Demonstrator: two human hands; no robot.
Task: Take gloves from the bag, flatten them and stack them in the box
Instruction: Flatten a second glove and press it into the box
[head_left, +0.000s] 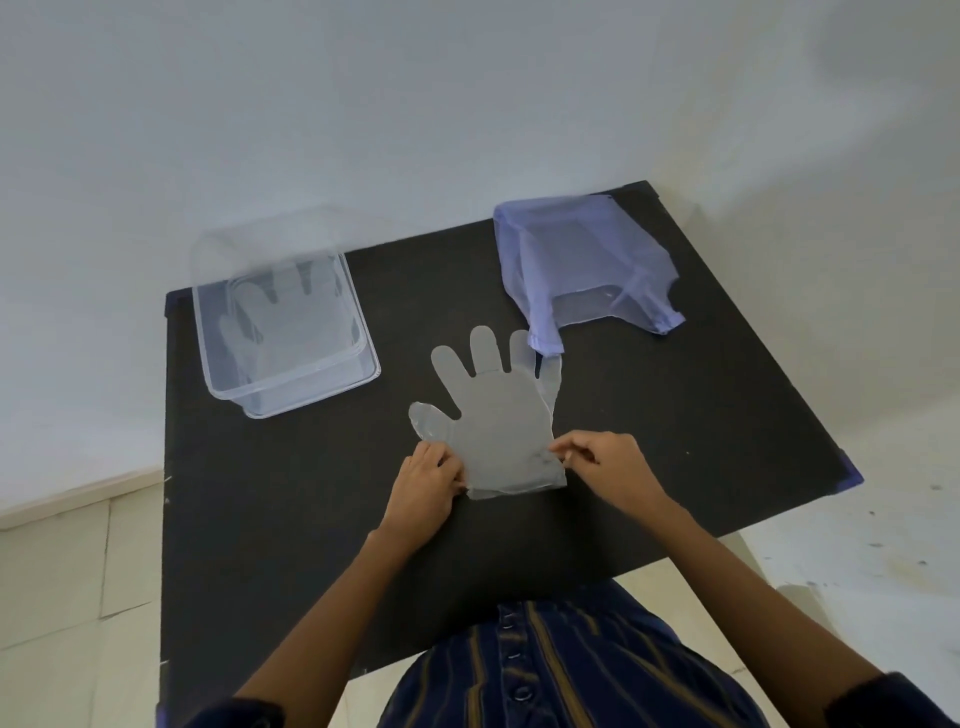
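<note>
A clear plastic glove (496, 415) lies flat on the black table (675, 426), fingers pointing away from me. My left hand (428, 486) pinches the left side of its cuff and my right hand (602, 462) pinches the right side. A clear plastic box (363, 338) stands at the back left with flattened gloves (280, 312) inside. A pale purple bag (582, 260) sits at the back right, its mouth facing me, and one of its handles rests on the glove's fingertips.
The table stands against a white wall, with pale tiled floor to the left and right. My striped, buttoned shirt (561, 670) meets the table's near edge.
</note>
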